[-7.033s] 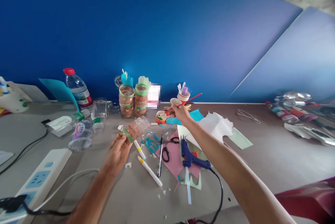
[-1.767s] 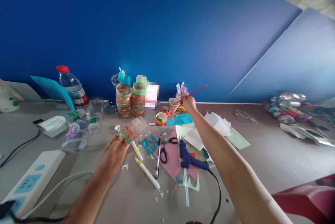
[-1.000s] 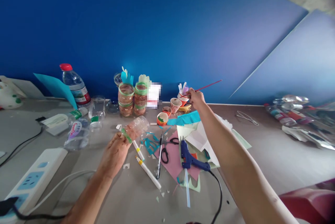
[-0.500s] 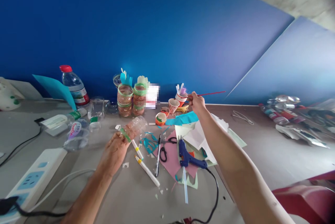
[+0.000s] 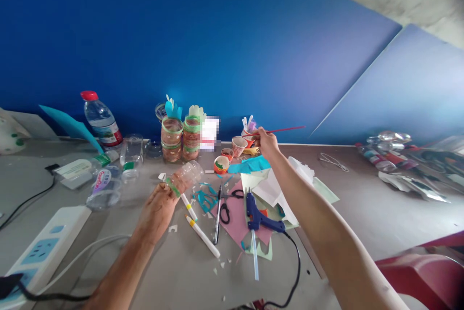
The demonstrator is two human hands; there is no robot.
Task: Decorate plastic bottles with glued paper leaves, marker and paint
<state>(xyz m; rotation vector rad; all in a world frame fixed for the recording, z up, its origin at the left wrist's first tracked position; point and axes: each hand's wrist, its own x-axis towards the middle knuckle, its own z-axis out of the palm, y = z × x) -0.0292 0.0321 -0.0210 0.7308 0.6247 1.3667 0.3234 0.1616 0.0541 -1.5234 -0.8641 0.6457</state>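
Note:
My left hand (image 5: 156,208) grips a clear cut plastic bottle piece (image 5: 184,177) with a green band and brownish paint, held tilted above the table. My right hand (image 5: 267,142) reaches far forward and pinches a thin red paintbrush (image 5: 282,131), which lies nearly level with its handle pointing right and its tip by a small paper cup of sticks (image 5: 250,132). Little paint cups (image 5: 221,163) stand just left of that hand. Two painted, banded jars (image 5: 181,138) stand at the back.
A blue glue gun (image 5: 258,216) with its cable, black scissors (image 5: 228,206), pens (image 5: 203,235) and coloured paper scraps (image 5: 246,213) lie in front. Water bottles (image 5: 100,121) and a power strip (image 5: 39,249) are at the left. A red chair (image 5: 424,276) is at the lower right.
My right hand has lifted the red brush from the low paint cup, swung its handle out to the right and drawn back to the cup of sticks. My left hand keeps the bottle piece still.

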